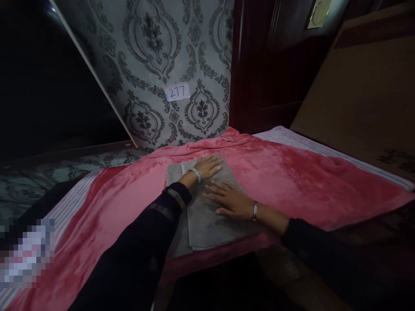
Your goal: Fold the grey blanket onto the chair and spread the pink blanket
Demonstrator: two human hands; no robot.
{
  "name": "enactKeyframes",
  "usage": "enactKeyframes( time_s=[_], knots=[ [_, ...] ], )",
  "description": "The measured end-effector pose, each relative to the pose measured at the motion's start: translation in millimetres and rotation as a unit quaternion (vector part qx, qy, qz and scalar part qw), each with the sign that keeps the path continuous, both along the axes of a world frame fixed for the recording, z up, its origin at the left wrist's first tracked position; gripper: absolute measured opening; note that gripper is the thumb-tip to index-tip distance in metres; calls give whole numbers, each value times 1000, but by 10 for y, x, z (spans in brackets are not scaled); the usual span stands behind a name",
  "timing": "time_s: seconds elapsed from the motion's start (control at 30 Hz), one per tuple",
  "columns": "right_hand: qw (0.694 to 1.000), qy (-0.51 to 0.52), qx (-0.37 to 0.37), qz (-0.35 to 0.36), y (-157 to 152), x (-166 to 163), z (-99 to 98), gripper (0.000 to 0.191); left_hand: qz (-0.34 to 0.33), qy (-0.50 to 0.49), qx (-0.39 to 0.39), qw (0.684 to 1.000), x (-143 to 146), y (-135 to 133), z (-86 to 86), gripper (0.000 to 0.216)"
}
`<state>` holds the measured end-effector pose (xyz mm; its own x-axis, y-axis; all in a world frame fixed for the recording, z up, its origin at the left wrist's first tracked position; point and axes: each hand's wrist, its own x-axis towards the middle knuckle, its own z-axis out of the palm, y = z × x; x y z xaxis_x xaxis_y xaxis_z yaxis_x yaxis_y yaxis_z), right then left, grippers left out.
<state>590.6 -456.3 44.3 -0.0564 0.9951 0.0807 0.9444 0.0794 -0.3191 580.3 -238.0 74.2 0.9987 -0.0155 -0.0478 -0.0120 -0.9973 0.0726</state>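
The left hand (208,166) and right hand (231,201) rest flat, unclenched, on the folded gray cloth (205,229) atop a pink blanket (272,177).

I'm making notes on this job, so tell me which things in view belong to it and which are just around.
Seemingly in the job:
- grey cloth, layered
- left hand and right hand, both flat on it
- pink blanket, underneath

Just around:
- striped cloth, under the blanket
- paper marked 277
- patterned wall
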Motion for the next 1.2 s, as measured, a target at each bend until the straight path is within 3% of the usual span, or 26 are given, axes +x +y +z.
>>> enactKeyframes(
  time_s=[0.17, 0.27, 0.57, 0.73, 0.83, 0.97, 1.1, 1.2],
  knots=[
    [1000, -5, -12, 9, 16, -94, -272, 71, 19, 2, 9, 1000, 132, -7, -382, 57],
    [1000, 21, 0, 22, -104, -226, -308, 68, 14, -8, 0, 1000, 108, 41, -493, 59],
    [994, 102, -18, 34, -467, -542, -280, 70, 20, -4, 10, 1000, 80, 9, -442, 60],
    [995, 99, -25, 9, -536, -656, -316, 72, 126, -12, 24, 992, -20, -103, -353, 67],
    [996, 81, -26, -4, -539, -685, -323, 72, 188, 4, 23, 982, -182, -154, -249, 68],
    [997, 69, -24, -19, -532, -696, -290, 68, 189, 27, 15, 982, -591, -223, -179, 69],
    [997, 57, -10, -46, -453, -748, -217, 61, 119, 9, 5, 993, -1113, -314, -292, 64],
    [998, 25, 6, -64, -367, -858, -235, 61, 109, -10, -1, 994, -1401, -353, -457, 58]
  ],
)
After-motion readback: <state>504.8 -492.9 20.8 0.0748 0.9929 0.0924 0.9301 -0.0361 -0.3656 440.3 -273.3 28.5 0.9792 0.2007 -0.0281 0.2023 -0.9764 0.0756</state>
